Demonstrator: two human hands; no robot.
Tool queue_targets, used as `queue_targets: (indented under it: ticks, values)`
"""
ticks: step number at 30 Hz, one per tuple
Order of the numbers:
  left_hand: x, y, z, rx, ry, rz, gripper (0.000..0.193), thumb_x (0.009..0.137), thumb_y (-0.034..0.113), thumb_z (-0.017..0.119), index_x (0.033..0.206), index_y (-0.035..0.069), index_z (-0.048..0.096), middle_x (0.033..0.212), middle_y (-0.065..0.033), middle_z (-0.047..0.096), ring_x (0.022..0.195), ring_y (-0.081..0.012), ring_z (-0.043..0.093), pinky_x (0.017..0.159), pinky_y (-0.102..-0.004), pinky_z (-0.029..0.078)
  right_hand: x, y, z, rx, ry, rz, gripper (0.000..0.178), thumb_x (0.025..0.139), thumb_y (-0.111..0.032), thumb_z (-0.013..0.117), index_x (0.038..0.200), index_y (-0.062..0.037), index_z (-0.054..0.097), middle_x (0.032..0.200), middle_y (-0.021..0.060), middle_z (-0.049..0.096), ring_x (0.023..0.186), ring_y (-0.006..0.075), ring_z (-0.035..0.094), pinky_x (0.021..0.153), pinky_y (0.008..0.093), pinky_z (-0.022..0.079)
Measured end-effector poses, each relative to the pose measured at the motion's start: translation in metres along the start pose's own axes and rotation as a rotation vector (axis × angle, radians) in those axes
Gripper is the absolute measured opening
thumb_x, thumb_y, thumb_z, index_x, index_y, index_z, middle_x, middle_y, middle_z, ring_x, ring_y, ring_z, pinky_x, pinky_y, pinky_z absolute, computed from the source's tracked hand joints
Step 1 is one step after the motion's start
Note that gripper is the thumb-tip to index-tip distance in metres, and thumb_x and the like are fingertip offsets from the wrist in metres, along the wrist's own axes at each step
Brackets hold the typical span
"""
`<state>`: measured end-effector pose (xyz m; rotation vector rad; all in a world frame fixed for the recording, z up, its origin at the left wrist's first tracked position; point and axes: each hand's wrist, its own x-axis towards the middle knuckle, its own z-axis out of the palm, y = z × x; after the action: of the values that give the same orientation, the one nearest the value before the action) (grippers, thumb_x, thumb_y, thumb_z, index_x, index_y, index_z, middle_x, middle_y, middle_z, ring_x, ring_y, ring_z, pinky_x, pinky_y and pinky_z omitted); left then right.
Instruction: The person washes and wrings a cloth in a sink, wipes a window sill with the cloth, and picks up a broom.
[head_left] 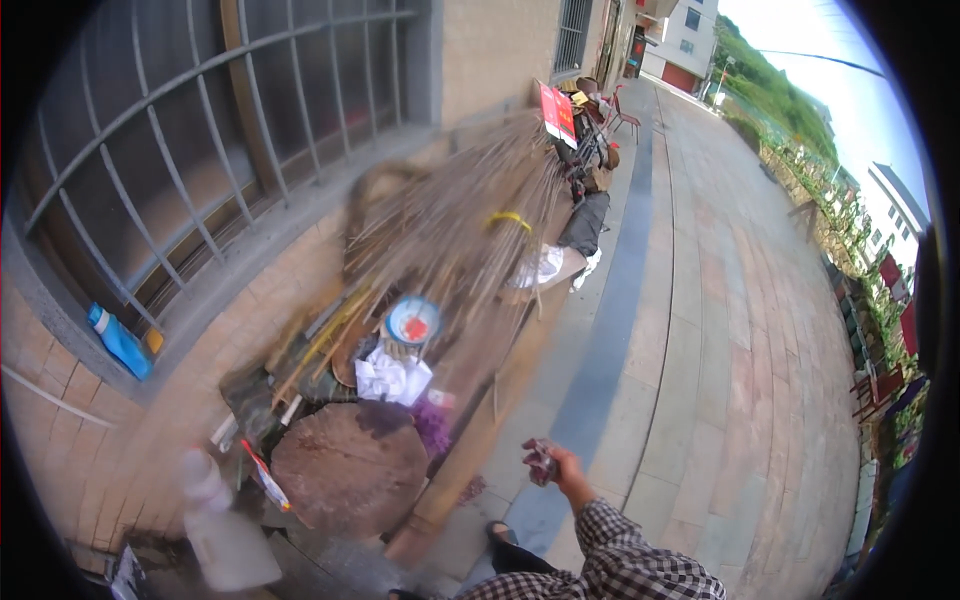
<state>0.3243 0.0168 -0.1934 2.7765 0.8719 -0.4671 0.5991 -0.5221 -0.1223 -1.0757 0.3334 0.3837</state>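
Head view:
- Right hand (548, 462) was raised in front of the body at the end of a checked sleeve (625, 555), fingers curled shut round a small dark object (540, 460); blur made it hard to say what it was, possibly a crumpled scrap or wrapper.
- The object sat in the hand, above the paving (720, 330), just right of the long wooden plank (475, 445).
- Left hand was not in the picture; its state could not be told.
- Bundles of thin sticks (460, 215), tied with a yellow band (508, 218), leaned against the brick wall (90, 400) under the barred window (200, 130), likely propped there to stay upright and out of the walkway.
- A round wooden slab (350, 465) lay flat at the foot of the pile, with a white bag (392, 378) and a blue-rimmed dish (413, 321) behind it.
- A blue bottle (118, 340) lay on the window ledge.
- A sandalled foot (503, 535) stood beside the plank's near end.
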Motion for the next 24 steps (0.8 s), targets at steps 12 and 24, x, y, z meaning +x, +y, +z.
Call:
queue_targets:
  ticks: [12, 24]
  values:
    - [0.092, 0.254, 0.055, 0.22, -0.319, 0.271, 0.031, 0.087, 0.033, 0.05, 0.09, 0.011, 0.072, 0.095, -0.0151, 0.069, 0.092, -0.0357, 0.064, 0.081, -0.0489, 0.05, -0.089, -0.06, -0.315, 0.34, 0.52, -0.352, 0.05, 0.083, -0.025, 0.049, 0.125, 0.0025, 0.05, 0.094, 0.0173, 0.063, 0.083, 0.0274, 0.064, 0.064, 0.0414, 0.056]
    - [0.246, 0.561, 0.068, 0.392, -0.433, 0.332, 0.034, 0.093, 0.032, 0.048, 0.101, 0.007, 0.07, 0.102, -0.0125, 0.069, 0.096, -0.035, 0.064, 0.082, -0.0455, 0.051, -0.073, -0.099, -0.44, 0.531, 0.776, -0.383, 0.044, 0.09, -0.03, 0.039, 0.124, -0.0061, 0.052, 0.092, 0.0175, 0.064, 0.069, 0.0242, 0.059, 0.056, 0.0369, 0.049]
